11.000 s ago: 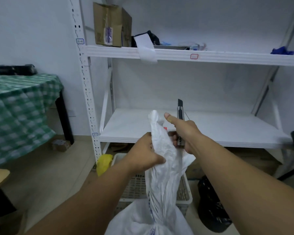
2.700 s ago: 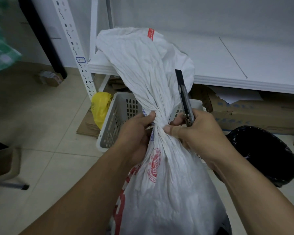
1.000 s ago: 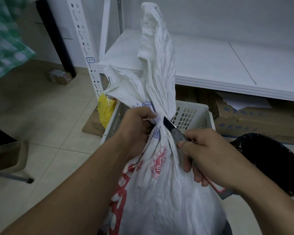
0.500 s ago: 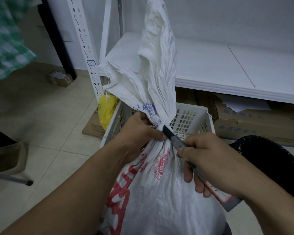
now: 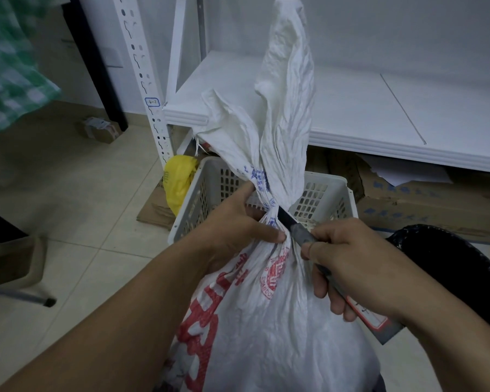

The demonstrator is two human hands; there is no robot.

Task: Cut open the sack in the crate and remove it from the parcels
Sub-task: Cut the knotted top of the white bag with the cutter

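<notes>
A full white woven sack (image 5: pixel 269 321) with red print stands in front of me, its tied neck rising in a twisted tail (image 5: pixel 287 89). My left hand (image 5: pixel 232 224) grips the sack right at the tied neck. My right hand (image 5: pixel 348 264) holds a grey utility knife (image 5: pixel 299 230), whose dark blade presses against the right side of the neck. The parcels inside are hidden by the sack. Behind the sack sits a white perforated plastic crate (image 5: pixel 331 199).
A white metal shelf (image 5: pixel 379 117) runs behind the crate, with flattened cardboard boxes (image 5: pixel 425 199) under it. A black bin bag (image 5: pixel 458 267) sits at the right. A yellow bag (image 5: pixel 178 179) lies left of the crate, with a green checked cloth (image 5: pixel 9 66) at far left.
Eleven seconds ago I held the sack's top up high; since then I looked down and set the blade against the tied neck. Over the last second the hands barely shifted.
</notes>
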